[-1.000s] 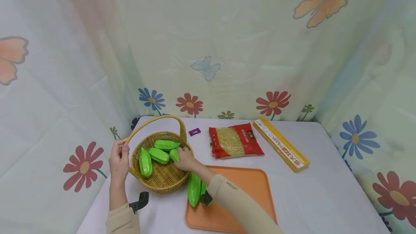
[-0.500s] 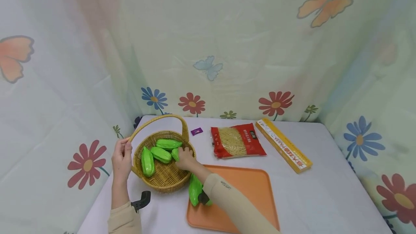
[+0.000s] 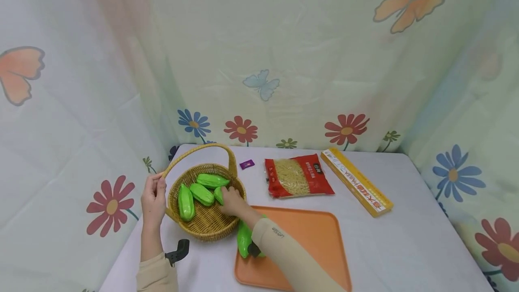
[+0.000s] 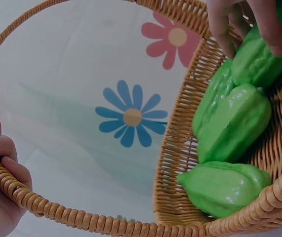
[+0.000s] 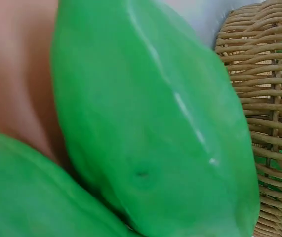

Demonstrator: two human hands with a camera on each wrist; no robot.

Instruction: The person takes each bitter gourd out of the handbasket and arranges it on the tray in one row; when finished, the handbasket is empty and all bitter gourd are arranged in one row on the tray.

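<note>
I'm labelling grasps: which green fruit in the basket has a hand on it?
The fruit under the right hand, nearest the tray; the head view shows the other three in the basket uncovered.

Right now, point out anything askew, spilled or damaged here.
Nothing looks spilled or damaged. Mildly odd: the yellow box lies diagonally, not square with the orange tray, and the small purple packet lies by itself near the basket, the tiniest item here.
</note>
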